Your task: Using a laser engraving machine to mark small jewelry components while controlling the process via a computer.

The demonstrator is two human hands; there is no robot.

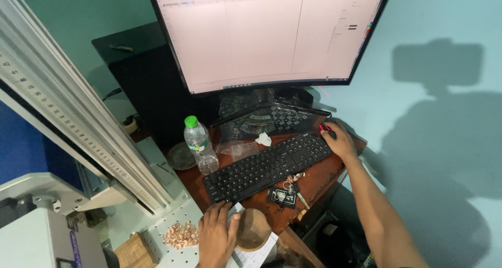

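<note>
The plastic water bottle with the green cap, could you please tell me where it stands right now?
In the head view, the water bottle stands upright on the wooden desk, just left of the black keyboard and beside a round dark dish, below the monitor.

A pale teal wall (434, 27) fills the right side and the upper left corner of the frame, and a dark shadow (444, 142) of a head and shoulder lies across it at right. A reddish-brown wooden desk (327, 176) sits at centre, with a black cabinet (141, 74) behind it at upper left. A grey metal column (68, 106) with a ruled scale runs diagonally down the left side.
</note>
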